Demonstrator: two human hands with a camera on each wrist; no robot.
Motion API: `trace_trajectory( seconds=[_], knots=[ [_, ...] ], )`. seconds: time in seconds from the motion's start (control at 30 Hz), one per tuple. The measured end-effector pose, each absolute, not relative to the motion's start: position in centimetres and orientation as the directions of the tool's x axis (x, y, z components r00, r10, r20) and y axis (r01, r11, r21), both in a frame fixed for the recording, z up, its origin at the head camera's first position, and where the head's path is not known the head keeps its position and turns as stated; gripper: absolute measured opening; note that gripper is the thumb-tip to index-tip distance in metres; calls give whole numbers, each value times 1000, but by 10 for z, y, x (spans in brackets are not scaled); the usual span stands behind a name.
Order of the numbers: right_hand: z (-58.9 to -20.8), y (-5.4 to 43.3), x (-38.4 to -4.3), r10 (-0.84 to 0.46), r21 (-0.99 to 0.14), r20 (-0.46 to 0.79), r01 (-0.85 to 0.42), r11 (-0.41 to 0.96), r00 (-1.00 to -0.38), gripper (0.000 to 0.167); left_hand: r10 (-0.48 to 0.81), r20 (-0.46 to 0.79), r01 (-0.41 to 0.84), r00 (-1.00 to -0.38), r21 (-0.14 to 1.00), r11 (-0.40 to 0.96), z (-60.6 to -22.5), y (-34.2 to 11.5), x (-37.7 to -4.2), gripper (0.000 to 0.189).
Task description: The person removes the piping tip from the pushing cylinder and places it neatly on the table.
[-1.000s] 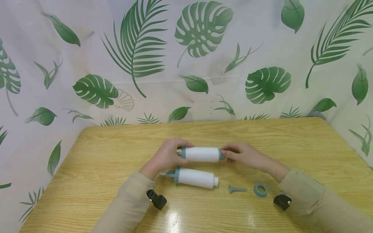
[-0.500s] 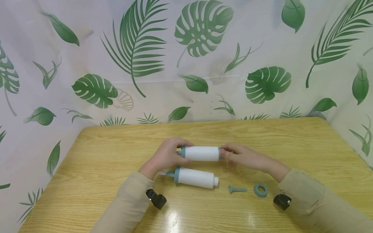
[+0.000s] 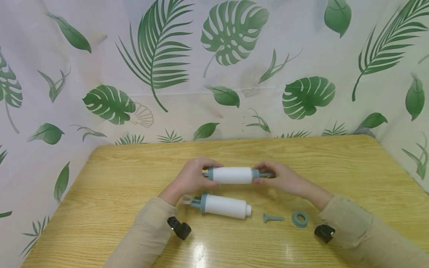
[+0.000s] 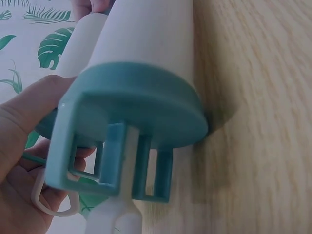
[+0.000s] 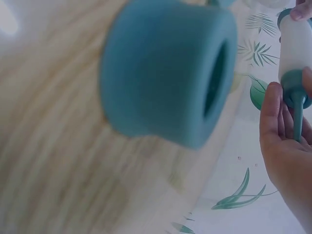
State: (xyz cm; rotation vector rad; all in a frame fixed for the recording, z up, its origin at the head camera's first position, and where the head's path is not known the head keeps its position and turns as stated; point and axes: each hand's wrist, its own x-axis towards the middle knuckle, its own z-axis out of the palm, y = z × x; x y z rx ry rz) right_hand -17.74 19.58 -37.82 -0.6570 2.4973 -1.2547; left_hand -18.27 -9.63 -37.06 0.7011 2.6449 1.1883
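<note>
My left hand (image 3: 193, 175) holds a white pump-like tube (image 3: 232, 175) by its left end, at the teal cap. At the tube's other end my right hand (image 3: 285, 178) pinches a teal collar (image 3: 256, 174). A thin teal nozzle (image 3: 267, 174) sticks out of the collar along the palm; the right wrist view shows this nozzle (image 5: 298, 117) lying over the fingers. Nearer me a second white tube (image 3: 225, 206) rests on the table, its right end a bare white neck. The left wrist view shows its teal cap (image 4: 136, 97) with framed handle and pale pull ring (image 4: 73, 204) up close.
Right of the lower tube lies a loose teal nozzle (image 3: 275, 217). Beside that sits a loose teal collar (image 3: 299, 219), large in the right wrist view. The wooden table (image 3: 134, 163) meets a leaf-print cloth backdrop (image 3: 187, 111) at its far edge.
My right fingers have shifted on the collar, so the nozzle now shows between them. The held tube has risen slightly. The lower tube has rolled a little, exposing more of its pull ring.
</note>
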Motion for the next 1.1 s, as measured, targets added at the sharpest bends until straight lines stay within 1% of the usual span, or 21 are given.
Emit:
trace_trajectory(
  seconds=[0.27,0.3,0.4,0.47,0.57,0.67,0.9,1.1],
  knots=[
    [-379,195,-178,-501,-826,27,-301,477,-865,38,479,52,353,-876,745,566,-369,-95,-184,43],
    [-379,195,-178,-504,-831,30,-302,468,-863,39,481,54,356,-875,745,564,-369,-95,-184,42],
    [-379,195,-179,-515,-846,15,-285,450,-857,51,491,63,370,-869,742,559,-368,-95,-185,43],
    [-379,196,-179,-523,-850,-9,-269,453,-852,54,500,69,380,-864,739,556,-368,-95,-186,43],
    [-379,197,-180,-541,-858,-54,-238,455,-839,51,509,77,394,-857,735,552,-367,-96,-187,43],
    [-380,197,-180,-538,-865,-84,-206,457,-839,45,512,81,401,-855,730,554,-367,-96,-187,43],
    [-378,196,-178,-518,-826,-40,-263,498,-855,43,504,91,398,-859,738,545,-369,-95,-187,40],
    [-374,195,-175,-528,-824,-1,-298,482,-849,38,496,91,391,-864,742,545,-370,-94,-186,37]
  ],
)
